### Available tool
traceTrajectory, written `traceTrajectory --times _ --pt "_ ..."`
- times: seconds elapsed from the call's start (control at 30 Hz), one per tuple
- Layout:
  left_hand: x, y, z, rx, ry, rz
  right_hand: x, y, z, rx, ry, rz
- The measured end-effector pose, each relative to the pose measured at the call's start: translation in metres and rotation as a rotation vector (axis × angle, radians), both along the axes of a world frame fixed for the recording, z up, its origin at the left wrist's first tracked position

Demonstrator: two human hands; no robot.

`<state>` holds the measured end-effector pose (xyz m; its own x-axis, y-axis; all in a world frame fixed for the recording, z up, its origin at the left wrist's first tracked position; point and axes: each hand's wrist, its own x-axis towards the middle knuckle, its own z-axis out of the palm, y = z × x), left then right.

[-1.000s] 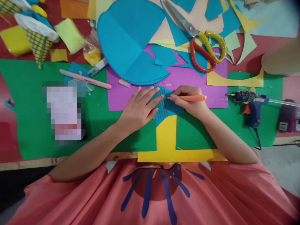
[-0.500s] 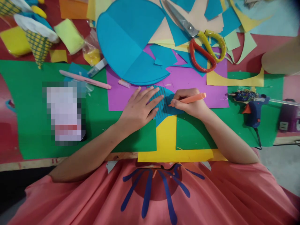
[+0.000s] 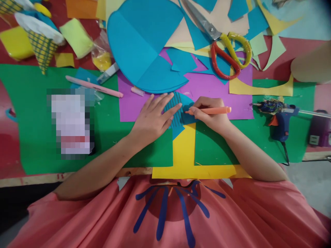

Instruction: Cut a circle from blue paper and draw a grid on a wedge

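My right hand [image 3: 213, 113] is closed round an orange marker pen [image 3: 219, 110]. The pen's tip is at a blue paper piece [image 3: 190, 118] that bears several dark parallel lines. Fingers spread, my left hand [image 3: 155, 115] lies flat over the left part of this blue piece and covers some of it. Beneath the blue piece is a yellow paper strip [image 3: 183, 148], above a green sheet [image 3: 144, 151] and a purple sheet [image 3: 219, 91]. A large folded blue paper circle [image 3: 139, 41] lies just beyond my left hand.
Scissors [image 3: 219, 44] with red and yellow handles lie on paper scraps at the back. A blue glue gun [image 3: 281, 120] is at the right. A pink pen [image 3: 94, 86], a pen cap [image 3: 138, 91] and a blurred-out object [image 3: 71, 124] are on the left.
My right hand and the marker have shifted slightly right and up, and the marker lies more level. The blue piece has turned a little under my left hand.
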<state>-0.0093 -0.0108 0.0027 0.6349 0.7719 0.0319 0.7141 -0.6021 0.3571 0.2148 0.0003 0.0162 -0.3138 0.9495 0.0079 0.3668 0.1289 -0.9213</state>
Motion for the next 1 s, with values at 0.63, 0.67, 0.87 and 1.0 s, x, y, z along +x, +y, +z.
traceTrajectory --times 0.63,0.67,0.87,1.0 --pt "-0.0008 0.0000 -0.0027 0.012 -0.006 0.000 0.0001 0.0021 0.0009 -0.041 -0.066 0.096" --pt "-0.0010 0.0001 -0.0031 0.014 -0.009 -0.001 0.0001 0.0021 0.0010 -0.046 -0.067 0.103" --pt "-0.0015 0.0003 -0.0048 0.028 -0.018 -0.004 0.0003 0.0024 0.0018 -0.070 -0.079 0.153" --pt "-0.0017 0.0001 -0.0050 0.035 -0.010 -0.008 0.0006 0.0025 0.0015 -0.060 -0.066 0.181"
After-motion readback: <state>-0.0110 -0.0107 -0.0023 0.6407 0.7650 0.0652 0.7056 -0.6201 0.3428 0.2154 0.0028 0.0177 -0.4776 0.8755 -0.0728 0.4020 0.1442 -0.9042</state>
